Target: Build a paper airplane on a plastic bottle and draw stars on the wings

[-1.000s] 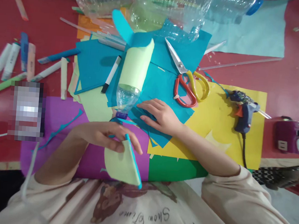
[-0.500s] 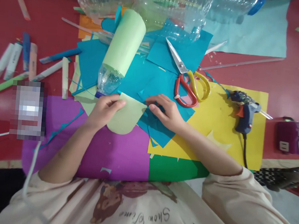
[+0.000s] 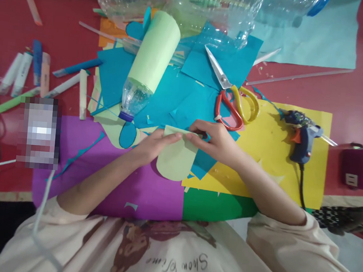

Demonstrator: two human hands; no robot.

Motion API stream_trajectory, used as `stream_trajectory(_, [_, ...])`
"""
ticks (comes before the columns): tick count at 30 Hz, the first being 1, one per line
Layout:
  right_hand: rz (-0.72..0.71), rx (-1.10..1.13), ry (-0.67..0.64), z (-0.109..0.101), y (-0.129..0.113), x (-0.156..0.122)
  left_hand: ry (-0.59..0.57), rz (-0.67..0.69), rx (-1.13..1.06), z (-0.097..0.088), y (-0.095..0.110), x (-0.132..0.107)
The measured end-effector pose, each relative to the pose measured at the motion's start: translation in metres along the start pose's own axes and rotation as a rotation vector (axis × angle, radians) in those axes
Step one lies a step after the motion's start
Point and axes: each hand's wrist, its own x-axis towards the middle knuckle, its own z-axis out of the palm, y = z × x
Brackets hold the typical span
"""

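Observation:
A pale green paper piece (image 3: 177,158), straight along its top and rounded at the bottom, is held between my two hands. My left hand (image 3: 154,144) pinches its upper edge, thumb lying on the paper. At its upper right corner, my right hand (image 3: 214,140) grips it with thumb and fingers. Just left of my left hand lies a blue paper oval (image 3: 128,134). Beyond it, a plastic bottle wrapped in light green paper (image 3: 156,52) lies tilted, its purple cap toward me. Scissors (image 3: 227,87) with red and yellow handles rest open beyond my right hand.
A glue gun (image 3: 303,139) lies on a yellow sheet (image 3: 276,160) at right. Markers (image 3: 23,73) and a blurred phone (image 3: 40,133) are at left. Clear plastic bottles (image 3: 210,12) stand along the back. Blue paper (image 3: 166,93), purple paper (image 3: 145,192) and green paper (image 3: 220,206) cover the red table.
Both hands have shifted right and slightly nearer me with the pale green paper. My right hand has closed on its corner. The blue oval by the bottle cap has come into view.

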Motion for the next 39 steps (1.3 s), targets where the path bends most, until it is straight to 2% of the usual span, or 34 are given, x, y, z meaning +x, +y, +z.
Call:
stream_trajectory(3, [0.186,-0.203,-0.027,-0.017,-0.009,-0.021,-0.03,0.061,-0.033,0.004,-0.008,0.002])
stream_trajectory(6, [0.412,-0.211,0.017,-0.044,-0.011,-0.054,-0.062,0.106,-0.053,0.003,-0.012,0.004])
stream_trajectory(7, [0.532,-0.219,0.075,-0.054,-0.008,-0.066,-0.073,0.123,-0.058,0.003,-0.013,0.004])
stream_trajectory(8, [0.642,-0.268,0.195,-0.063,-0.004,-0.079,-0.078,0.14,-0.065,0.002,-0.012,0.005])
stream_trajectory(10, [0.851,-0.415,0.489,-0.08,0.009,-0.102,-0.076,0.173,-0.087,0.001,-0.012,0.006])
stream_trajectory(12, [0.984,-0.523,0.756,-0.091,0.025,-0.119,-0.076,0.208,-0.1,0.001,-0.012,0.007])
stream_trajectory(15, [1.162,-0.587,0.807,-0.095,0.046,-0.133,-0.093,0.276,-0.08,0.0,-0.014,0.008])
stream_trajectory(17, [1.257,-0.523,0.734,-0.092,0.058,-0.135,-0.113,0.291,-0.069,-0.001,-0.016,0.008])
stream_trajectory(23, [1.286,-0.521,0.889,-0.087,0.081,-0.128,-0.085,0.272,-0.056,-0.001,-0.018,0.008])
stream_trajectory(25, [1.222,-0.501,1.001,-0.087,0.087,-0.128,-0.076,0.258,-0.048,-0.002,-0.018,0.008])
stream_trajectory(27, [1.088,-0.369,1.198,-0.086,0.088,-0.128,-0.078,0.252,-0.034,-0.003,-0.018,0.008])
stream_trajectory(30, [0.93,0.055,1.424,-0.082,0.078,-0.125,-0.11,0.23,-0.027,-0.005,-0.019,0.008])
stream_trajectory(32, [0.861,0.359,1.375,-0.079,0.064,-0.122,-0.124,0.199,-0.01,-0.004,-0.019,0.007])
stream_trajectory(34, [0.869,0.596,1.261,-0.077,0.049,-0.118,-0.075,0.208,0.05,-0.002,-0.016,0.005])
stream_trajectory(36, [0.858,0.67,1.158,-0.073,0.035,-0.113,0.048,0.287,0.164,0.001,-0.013,0.003])
stream_trajectory(39, [0.762,0.686,1.024,-0.062,0.017,-0.103,0.217,0.403,0.381,0.003,-0.009,0.0])
